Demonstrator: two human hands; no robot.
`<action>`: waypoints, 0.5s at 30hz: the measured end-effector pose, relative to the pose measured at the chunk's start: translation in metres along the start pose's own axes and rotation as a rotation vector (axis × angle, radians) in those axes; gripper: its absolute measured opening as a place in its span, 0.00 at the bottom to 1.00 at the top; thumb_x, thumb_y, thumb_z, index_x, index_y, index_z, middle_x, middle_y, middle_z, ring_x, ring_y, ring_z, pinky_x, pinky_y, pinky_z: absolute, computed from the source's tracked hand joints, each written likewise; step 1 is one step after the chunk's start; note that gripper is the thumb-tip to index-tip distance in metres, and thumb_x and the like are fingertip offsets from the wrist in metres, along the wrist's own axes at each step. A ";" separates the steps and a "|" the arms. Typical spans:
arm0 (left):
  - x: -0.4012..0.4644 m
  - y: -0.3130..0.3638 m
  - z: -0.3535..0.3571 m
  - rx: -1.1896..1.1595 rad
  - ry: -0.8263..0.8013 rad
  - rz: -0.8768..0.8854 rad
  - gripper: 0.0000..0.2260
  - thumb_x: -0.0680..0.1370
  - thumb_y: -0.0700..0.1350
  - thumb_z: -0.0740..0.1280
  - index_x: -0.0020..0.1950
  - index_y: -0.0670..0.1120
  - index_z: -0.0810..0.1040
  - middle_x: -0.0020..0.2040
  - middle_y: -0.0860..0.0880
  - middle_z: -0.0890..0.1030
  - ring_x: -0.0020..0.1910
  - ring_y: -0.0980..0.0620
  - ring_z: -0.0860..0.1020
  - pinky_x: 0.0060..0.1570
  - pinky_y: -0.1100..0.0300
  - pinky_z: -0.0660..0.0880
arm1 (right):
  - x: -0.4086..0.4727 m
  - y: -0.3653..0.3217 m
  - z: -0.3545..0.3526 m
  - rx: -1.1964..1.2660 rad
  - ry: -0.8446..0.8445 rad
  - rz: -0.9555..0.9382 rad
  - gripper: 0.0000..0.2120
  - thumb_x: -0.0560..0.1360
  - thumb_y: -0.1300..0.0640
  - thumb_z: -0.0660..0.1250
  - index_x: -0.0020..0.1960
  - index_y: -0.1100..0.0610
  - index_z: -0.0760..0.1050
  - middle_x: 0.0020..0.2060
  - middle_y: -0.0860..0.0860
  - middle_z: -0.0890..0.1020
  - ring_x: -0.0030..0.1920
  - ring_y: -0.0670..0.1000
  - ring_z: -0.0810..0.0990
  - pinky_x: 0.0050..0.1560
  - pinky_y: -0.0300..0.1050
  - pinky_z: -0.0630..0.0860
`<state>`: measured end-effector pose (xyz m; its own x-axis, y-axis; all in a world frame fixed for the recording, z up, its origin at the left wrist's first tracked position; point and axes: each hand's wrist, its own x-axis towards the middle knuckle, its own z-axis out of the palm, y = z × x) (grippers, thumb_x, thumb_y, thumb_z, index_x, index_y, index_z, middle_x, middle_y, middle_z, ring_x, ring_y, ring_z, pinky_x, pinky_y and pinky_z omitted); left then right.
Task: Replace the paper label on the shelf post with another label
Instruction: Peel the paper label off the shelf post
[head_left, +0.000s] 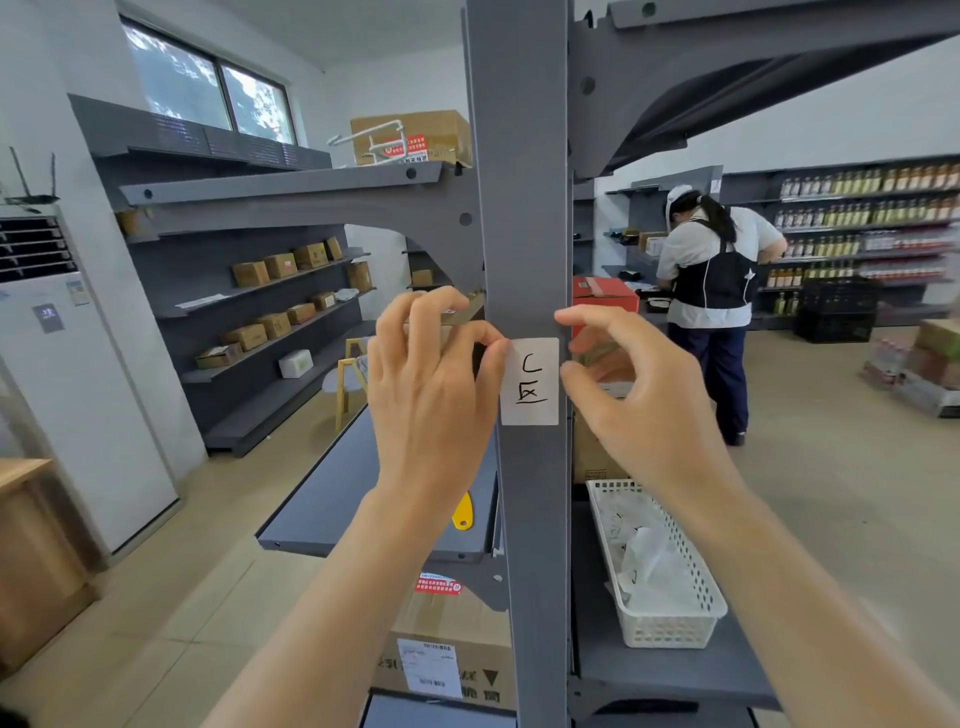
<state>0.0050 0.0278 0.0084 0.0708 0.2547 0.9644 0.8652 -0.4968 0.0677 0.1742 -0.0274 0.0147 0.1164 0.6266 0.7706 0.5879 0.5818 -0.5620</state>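
White walls (779, 130), tiled floor (831, 493), grey shelving (270, 291), high window (208, 83).

Two bare forearms enter from the bottom edge, no sleeves visible up to the frame limit. Left hand (431, 384) and right hand (631, 395): no gloves, rings, watch or wristband. Fingers (574, 315) slim, nails short and unpainted where visible.

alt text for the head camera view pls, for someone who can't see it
Two bare hands, left hand and right hand, pinch the side edges of a white handwritten paper label stuck on a grey shelf post. A white basket sits on the shelf lower right.
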 end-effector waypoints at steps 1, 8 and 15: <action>-0.001 0.000 0.000 0.016 -0.016 0.015 0.08 0.81 0.51 0.66 0.49 0.49 0.81 0.62 0.50 0.70 0.65 0.47 0.64 0.59 0.53 0.71 | 0.000 0.000 0.002 -0.017 0.002 -0.010 0.18 0.77 0.63 0.72 0.65 0.51 0.80 0.51 0.49 0.83 0.48 0.44 0.81 0.45 0.24 0.75; -0.004 0.001 -0.002 0.019 -0.104 0.070 0.11 0.80 0.47 0.58 0.53 0.44 0.77 0.60 0.45 0.70 0.64 0.44 0.64 0.58 0.49 0.73 | 0.002 0.004 0.006 -0.167 0.055 -0.106 0.16 0.75 0.55 0.77 0.62 0.50 0.83 0.47 0.44 0.81 0.44 0.41 0.78 0.48 0.39 0.78; -0.011 0.001 -0.008 -0.089 -0.154 0.066 0.05 0.82 0.41 0.61 0.49 0.44 0.76 0.54 0.47 0.78 0.56 0.47 0.67 0.54 0.57 0.65 | 0.002 0.006 0.006 -0.168 -0.017 -0.036 0.04 0.74 0.53 0.78 0.46 0.49 0.84 0.45 0.45 0.81 0.41 0.38 0.76 0.42 0.30 0.70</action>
<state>0.0006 0.0178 0.0001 0.2072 0.3397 0.9174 0.8094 -0.5862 0.0343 0.1727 -0.0196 0.0107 0.0803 0.6162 0.7835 0.7172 0.5101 -0.4748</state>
